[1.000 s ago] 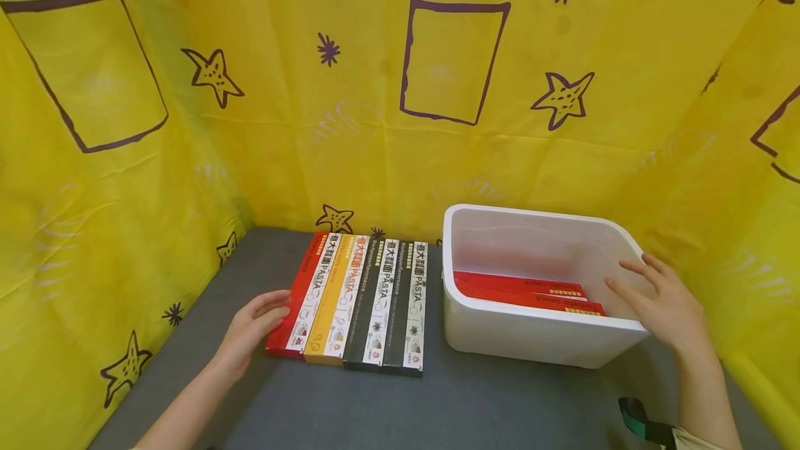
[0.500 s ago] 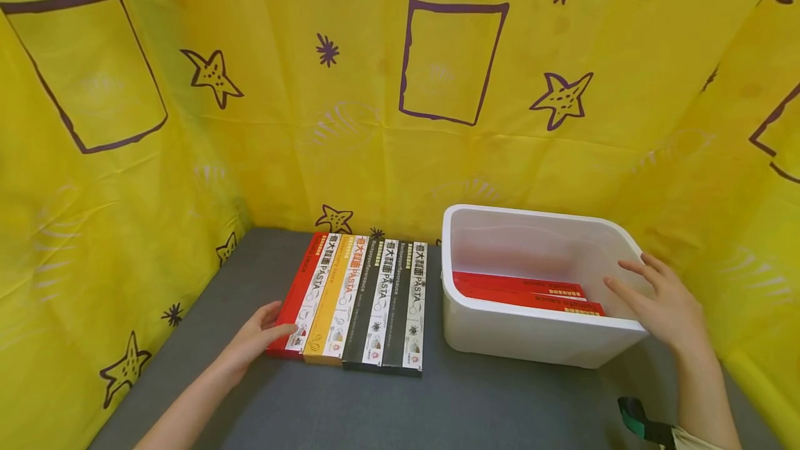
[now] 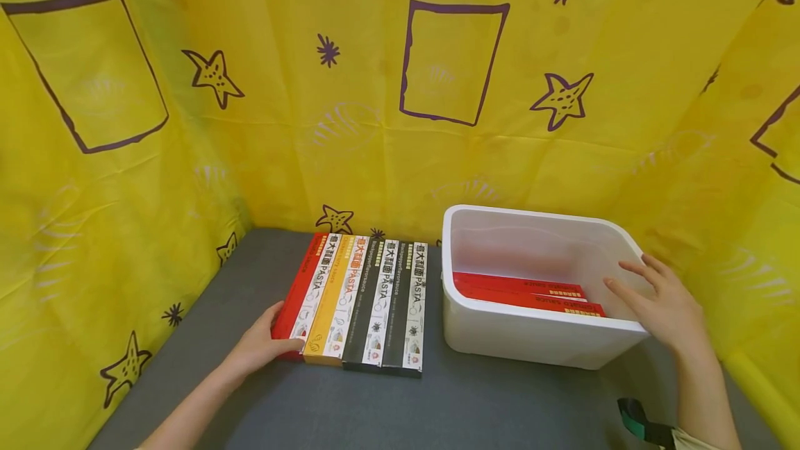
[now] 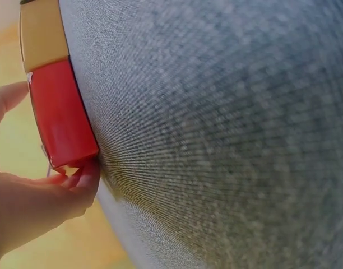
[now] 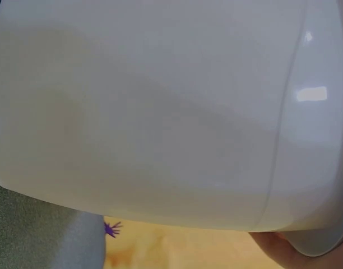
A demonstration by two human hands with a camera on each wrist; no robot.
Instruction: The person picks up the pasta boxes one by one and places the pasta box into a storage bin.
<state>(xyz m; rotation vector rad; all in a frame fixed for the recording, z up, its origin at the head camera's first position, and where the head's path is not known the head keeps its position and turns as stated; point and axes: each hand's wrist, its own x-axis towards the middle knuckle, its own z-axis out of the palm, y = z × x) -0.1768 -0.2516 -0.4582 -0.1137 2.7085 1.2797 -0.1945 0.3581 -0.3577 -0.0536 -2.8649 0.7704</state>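
Now left hand [image 3: 259, 347] grips red box [image 3: 298, 290] end; right hand [image 3: 665, 307] stays spread on bin [image 3: 544, 342].

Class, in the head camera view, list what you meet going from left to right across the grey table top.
left hand → red pasta box → yellow pasta box → two black pasta boxes → white tub → right hand

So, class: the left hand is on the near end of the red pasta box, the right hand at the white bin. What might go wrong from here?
1. The left hand pinches only the near end of the red pasta box, so it could slip or tip.
2. It lies against the yellow pasta box, which may be dragged along.
3. The white bin could slide under the right hand.
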